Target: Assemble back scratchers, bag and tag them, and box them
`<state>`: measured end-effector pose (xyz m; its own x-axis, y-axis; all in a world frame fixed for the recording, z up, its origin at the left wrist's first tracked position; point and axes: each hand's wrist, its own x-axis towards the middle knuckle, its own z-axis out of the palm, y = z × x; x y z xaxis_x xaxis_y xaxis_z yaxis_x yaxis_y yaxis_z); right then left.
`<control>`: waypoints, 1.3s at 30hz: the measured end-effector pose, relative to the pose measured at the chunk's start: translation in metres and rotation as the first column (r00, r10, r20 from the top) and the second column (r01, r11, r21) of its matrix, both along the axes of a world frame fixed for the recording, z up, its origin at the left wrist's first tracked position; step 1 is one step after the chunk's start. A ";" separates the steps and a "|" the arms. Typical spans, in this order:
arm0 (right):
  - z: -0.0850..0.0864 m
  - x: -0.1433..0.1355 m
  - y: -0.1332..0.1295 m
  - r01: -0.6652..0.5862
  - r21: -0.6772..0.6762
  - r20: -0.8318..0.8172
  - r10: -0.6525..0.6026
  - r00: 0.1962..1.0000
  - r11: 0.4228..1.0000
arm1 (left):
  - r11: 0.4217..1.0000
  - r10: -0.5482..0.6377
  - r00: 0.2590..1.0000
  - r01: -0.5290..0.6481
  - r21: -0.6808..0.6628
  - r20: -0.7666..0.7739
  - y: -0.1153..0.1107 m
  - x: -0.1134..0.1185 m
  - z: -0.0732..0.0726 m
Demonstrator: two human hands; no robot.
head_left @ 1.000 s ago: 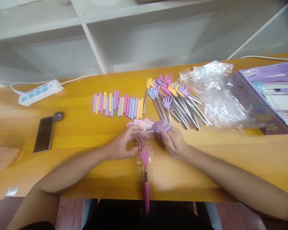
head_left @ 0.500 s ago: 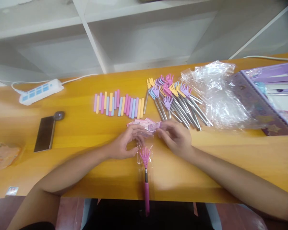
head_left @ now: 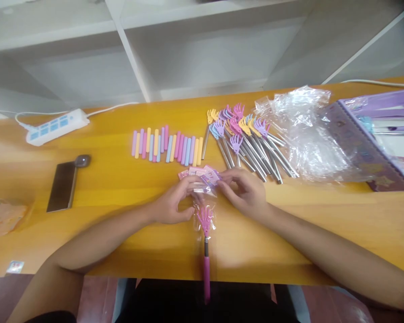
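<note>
At ten o'clock from the scratcher's head, the left hand curls nearest, grip unclear; at two, the right hand pinches a card. The scratcher lies twelve to six.

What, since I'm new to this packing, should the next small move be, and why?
Probably ease the purple card toward the clear wrapper with the right hand: its fingertips are at the card's edge, the left hand is close by, and the wrapped pink back scratcher lies nearer the body.
</note>
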<state>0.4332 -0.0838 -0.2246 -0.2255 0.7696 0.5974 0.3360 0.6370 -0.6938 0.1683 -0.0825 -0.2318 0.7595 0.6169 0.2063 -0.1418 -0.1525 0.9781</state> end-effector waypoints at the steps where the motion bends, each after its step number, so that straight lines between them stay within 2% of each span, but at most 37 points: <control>1: 0.001 0.000 0.001 -0.003 0.006 0.009 0.003 1.000 1.000 | 1.000 0.000 1.000 0.000 0.001 -0.010 0.000 -0.001 -0.001; 6: 0.005 0.000 0.002 -0.067 0.036 0.032 0.066 0.997 0.997 | 1.000 -0.017 0.999 0.018 0.013 -0.029 0.000 -0.002 0.001; 11: 0.005 0.000 0.001 -0.142 0.011 0.034 0.142 0.989 0.990 | 0.998 -0.056 0.998 0.056 -0.014 -0.023 0.001 0.000 0.005; 16: 0.004 0.000 0.002 -0.151 0.007 0.038 0.150 0.988 0.989 | 0.997 -0.074 0.997 0.074 0.011 -0.027 0.003 0.001 0.006; 26: 0.003 0.001 0.003 -0.162 0.022 0.048 0.161 0.986 0.987 | 0.999 -0.038 0.997 0.040 0.024 -0.061 0.002 -0.001 0.003; 36: 0.005 -0.002 -0.001 -0.064 0.050 0.059 0.061 0.996 0.997 | 0.998 -0.059 0.997 0.060 0.030 -0.039 0.002 0.000 0.003; 39: 0.006 -0.002 0.001 -0.105 0.043 0.065 0.102 0.993 0.994 | 0.998 -0.053 0.998 0.054 0.012 -0.042 0.002 0.000 0.005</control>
